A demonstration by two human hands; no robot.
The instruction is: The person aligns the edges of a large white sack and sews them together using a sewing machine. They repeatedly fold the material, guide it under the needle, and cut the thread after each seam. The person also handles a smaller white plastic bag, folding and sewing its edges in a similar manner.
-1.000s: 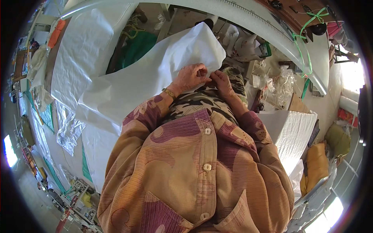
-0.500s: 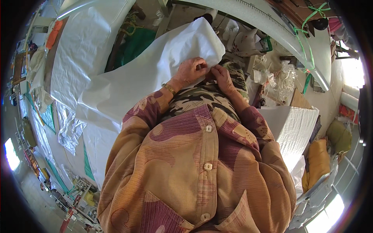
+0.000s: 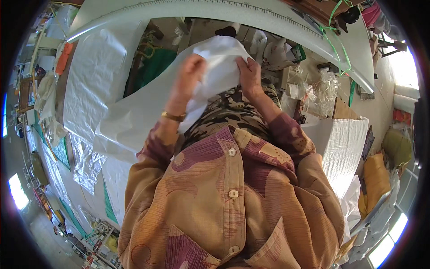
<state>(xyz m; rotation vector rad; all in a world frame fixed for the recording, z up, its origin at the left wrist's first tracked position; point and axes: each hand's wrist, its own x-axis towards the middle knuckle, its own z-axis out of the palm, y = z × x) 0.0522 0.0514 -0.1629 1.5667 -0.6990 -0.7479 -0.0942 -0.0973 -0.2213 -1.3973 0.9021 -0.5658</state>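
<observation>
A long white plastic-like sheet (image 3: pixel 134 101) lies over my lap and spreads off to the left. My right hand (image 3: pixel 251 77) is closed on its edge, thumb and fingers pinched together near the sheet's right side. Over the middle of the sheet is my left hand (image 3: pixel 188 78), smeared by motion. Its fingers look curled, but whether they grip anything cannot be made out. Below the hands, my camouflage trousers (image 3: pixel 224 112) show past the sheet's edge.
A pale table edge with ruler marks (image 3: pixel 251 10) curves across the far side. Green string (image 3: pixel 333 33) hangs from it at the right. Clear plastic scraps (image 3: pixel 324 87) and a white box-like block (image 3: pixel 342 148) stand right of me. More white sheeting (image 3: pixel 96 67) lies left.
My hands have come apart: the left swung left and is blurred, while the right rose slightly, pinching the sheet. The sheet's far corner has folded lower, and the view has tilted toward the table.
</observation>
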